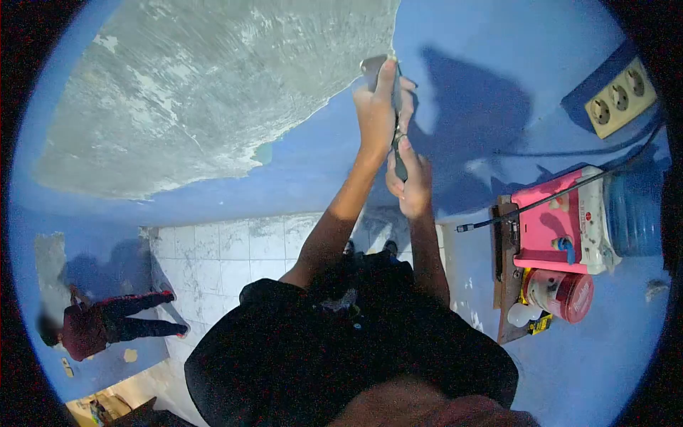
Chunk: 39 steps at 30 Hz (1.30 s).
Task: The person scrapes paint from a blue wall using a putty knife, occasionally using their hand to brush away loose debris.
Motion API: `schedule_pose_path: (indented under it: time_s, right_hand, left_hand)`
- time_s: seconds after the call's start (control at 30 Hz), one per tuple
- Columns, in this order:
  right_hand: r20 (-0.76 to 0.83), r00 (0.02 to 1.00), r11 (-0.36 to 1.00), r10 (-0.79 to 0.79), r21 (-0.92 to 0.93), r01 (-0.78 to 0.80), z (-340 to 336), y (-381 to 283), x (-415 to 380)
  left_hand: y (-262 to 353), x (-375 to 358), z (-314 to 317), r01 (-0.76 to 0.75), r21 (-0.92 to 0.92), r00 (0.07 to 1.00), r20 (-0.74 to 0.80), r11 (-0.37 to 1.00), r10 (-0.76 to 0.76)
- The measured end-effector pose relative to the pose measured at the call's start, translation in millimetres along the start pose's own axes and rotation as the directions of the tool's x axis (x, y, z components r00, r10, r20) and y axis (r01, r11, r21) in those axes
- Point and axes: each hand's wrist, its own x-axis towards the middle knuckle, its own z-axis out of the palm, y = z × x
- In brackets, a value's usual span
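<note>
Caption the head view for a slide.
Left hand and right hand hold a scraper at a grey patch on the blue wall.

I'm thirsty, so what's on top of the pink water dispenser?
A see-through blue bottle sits on top of the pink water dispenser. The bottle's lowest end is covered by the dispenser's top, and I can't tell how much water is inside.

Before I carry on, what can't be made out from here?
All in the head view:
- Tool: middle and grip partly covered by left hand and right hand
- Feet: mostly hidden by black clothing
- Jar lid: lettering too small
- Other person: hands too small, blurred
</note>
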Motion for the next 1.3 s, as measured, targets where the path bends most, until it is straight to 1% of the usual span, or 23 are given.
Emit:
schedule_pose_path:
  time_s: [0.03,0.13,0.23,0.33,0.43,0.47,0.57,0.6,0.7,0.73,0.83,0.87,0.97,1.03,1.07,1.1,1.17,1.2,1.3]
  right_hand:
    - [0.015,1.000,1.000,-0.018,0.003,0.017,-2.4,2.2,-0.7]
    - [0.029,0.999,0.999,0.023,0.031,-0.024,0.3,-1.1,-1.4]
    - [0.017,0.998,0.998,-0.063,0.009,0.063,15.9,-25.7,7.1]
    - [0.081,0.988,0.989,-0.130,0.086,0.123,28.7,-38.6,8.1]
    - [0.007,1.000,0.996,0.011,0.092,-0.011,24.0,-12.7,-4.0]
    - [0.012,0.999,0.992,0.032,0.118,-0.034,24.8,-9.1,-5.2]
    - [0.044,0.999,0.996,-0.029,0.090,0.025,24.1,-20.7,-1.7]
    - [0.037,0.998,0.986,-0.059,0.156,0.053,29.1,-26.1,0.7]
    - [0.003,1.000,0.985,-0.030,0.168,0.029,28.3,-15.7,1.0]
    - [0.012,1.000,0.982,-0.002,0.187,0.000,26.9,-6.2,-2.7]
    - [0.021,0.997,0.983,0.073,0.166,-0.075,20.2,0.0,-4.3]
    - [0.035,0.996,0.971,0.086,0.223,-0.092,25.9,-12.0,-7.6]
    - [0.036,0.998,0.977,0.050,0.207,-0.057,25.4,-2.0,-5.5]
    - [-0.037,0.989,0.989,-0.143,-0.053,0.141,15.1,26.3,-3.7]
    - [-0.031,0.988,0.987,-0.153,-0.056,0.151,19.2,19.8,-0.9]
    - [-0.025,0.986,0.985,-0.164,-0.059,0.162,24.0,12.3,1.7]
    - [0.043,0.998,0.984,0.035,0.176,-0.042,24.0,-8.6,-3.0]
    - [0.053,0.998,0.987,0.018,0.158,-0.026,23.5,-8.0,-2.7]
    - [0.019,0.999,0.985,0.030,0.170,-0.033,23.6,-2.0,-7.8]
  left_hand:
    - [-6.0,1.0,-2.2,0.011,-0.001,1.000,0.008,1.000,-0.011]
    - [-10.6,4.2,-2.5,-0.029,0.086,0.998,-0.044,0.996,0.033]
    - [24.5,10.9,10.8,-0.139,0.033,0.990,-0.008,0.990,0.139]
    - [45.8,17.5,15.6,-0.121,0.025,0.991,0.063,0.992,0.119]
    - [23.2,6.5,-1.8,-0.019,0.089,0.999,0.046,0.996,0.015]
    - [18.9,4.6,1.2,-0.098,0.149,0.994,-0.034,0.984,0.104]
    - [27.9,11.1,8.0,-0.133,0.136,0.990,-0.017,0.982,0.137]
    - [40.1,11.3,11.2,-0.054,0.051,0.998,0.039,0.997,0.052]
    - [35.6,9.7,8.1,-0.045,0.124,0.999,0.021,0.991,0.043]
    - [25.2,6.5,5.0,-0.086,0.140,0.996,-0.009,0.986,0.088]
    - [13.0,5.5,-1.7,-0.021,0.184,1.000,-0.013,0.983,0.023]
    - [19.1,9.7,1.8,-0.037,0.162,0.999,0.014,0.986,0.035]
    - [23.9,6.7,-1.3,0.028,0.127,0.998,0.051,0.991,-0.035]
    - [5.8,3.9,-7.6,0.012,0.139,1.000,0.010,0.990,-0.013]
    - [9.9,4.5,-5.3,-0.006,0.147,1.000,-0.005,0.989,0.007]
    - [16.0,9.2,-2.0,0.007,0.151,1.000,-0.001,0.989,-0.007]
    - [26.8,8.1,3.9,0.069,0.155,0.998,-0.007,0.986,-0.068]
    - [25.0,8.2,1.0,0.052,0.164,0.998,0.012,0.985,-0.054]
    - [19.1,3.4,-2.8,0.050,0.152,0.999,0.013,0.987,-0.052]
